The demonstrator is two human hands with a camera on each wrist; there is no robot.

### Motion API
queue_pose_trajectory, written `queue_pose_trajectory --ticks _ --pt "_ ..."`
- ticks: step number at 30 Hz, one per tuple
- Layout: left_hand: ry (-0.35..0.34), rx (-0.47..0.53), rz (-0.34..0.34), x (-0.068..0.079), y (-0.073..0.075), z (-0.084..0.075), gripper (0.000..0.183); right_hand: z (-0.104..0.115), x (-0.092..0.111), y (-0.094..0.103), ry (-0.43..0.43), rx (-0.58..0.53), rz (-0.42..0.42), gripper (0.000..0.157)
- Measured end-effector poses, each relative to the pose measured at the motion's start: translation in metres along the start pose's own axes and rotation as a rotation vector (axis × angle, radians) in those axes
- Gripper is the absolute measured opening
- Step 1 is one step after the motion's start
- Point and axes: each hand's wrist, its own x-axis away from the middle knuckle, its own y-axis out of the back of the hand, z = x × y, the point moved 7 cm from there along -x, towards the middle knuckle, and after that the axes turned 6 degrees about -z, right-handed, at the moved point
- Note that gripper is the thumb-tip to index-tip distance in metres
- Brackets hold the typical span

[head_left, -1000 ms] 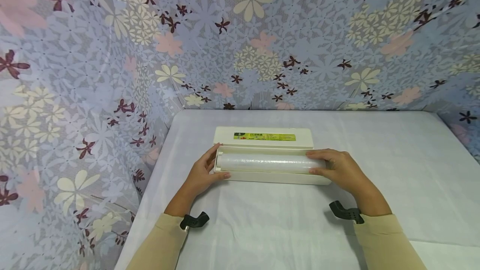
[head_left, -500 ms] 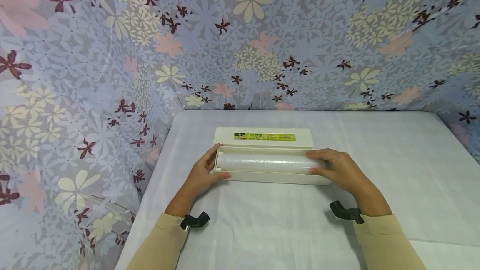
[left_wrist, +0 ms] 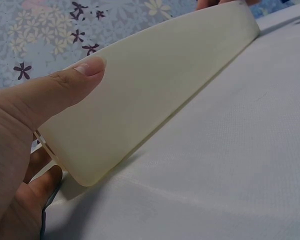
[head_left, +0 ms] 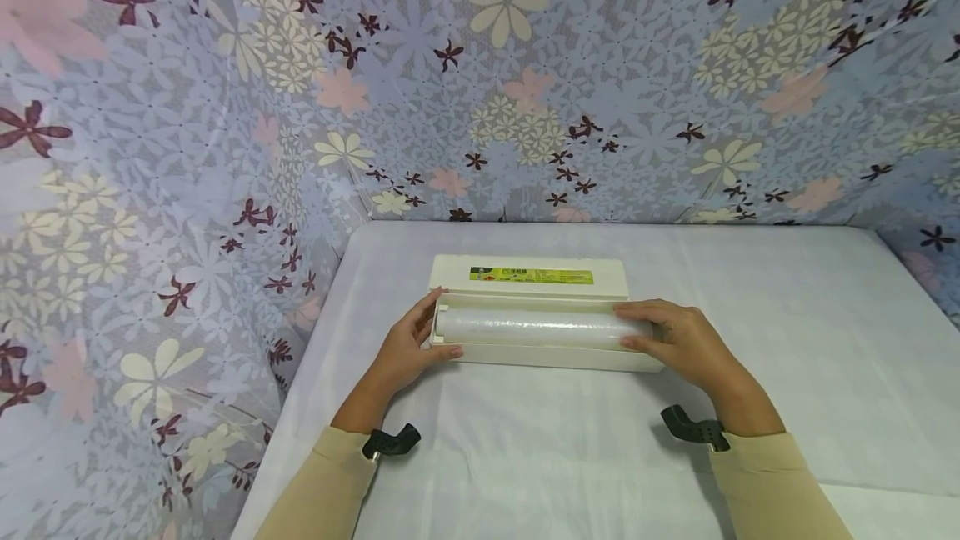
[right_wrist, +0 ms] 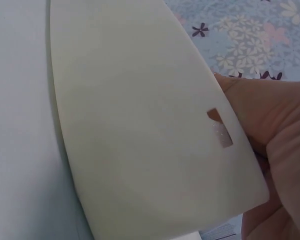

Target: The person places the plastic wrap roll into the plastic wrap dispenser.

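A cream plastic box [head_left: 555, 357] lies open on the table in the head view, its long side facing me. Inside it rests a roll of cling film [head_left: 532, 327], clear and shiny. My left hand [head_left: 405, 347] grips the box's left end; in the left wrist view its thumb [left_wrist: 70, 82] presses on the front wall [left_wrist: 145, 85] while the other fingers curl behind the end. At the opposite end my right hand [head_left: 678, 338] pinches the roll, thumb and fingers over its right end. The right wrist view shows skin and film through a small slot [right_wrist: 220, 131] in the box.
Behind the box lies its cream lid [head_left: 607, 273] with a green-yellow label [head_left: 531, 276]. A white cloth [head_left: 525, 457] covers the table. Flower-patterned fabric [head_left: 600, 65] stands along the back and left sides. Black wrist mounts [head_left: 392, 442] sit on both forearms.
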Motion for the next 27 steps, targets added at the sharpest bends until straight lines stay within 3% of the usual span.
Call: queue_pose_trajectory --ticks 19,27 --pt "0.009 -0.004 -0.008 0.001 0.0 -0.003 0.107 -0.003 0.006 0.017 -0.011 -0.051 -0.095 0.049" --pt "0.021 -0.007 -0.011 0.001 0.0 -0.002 0.106 -0.007 0.007 0.023 -0.013 -0.178 -0.124 0.056"
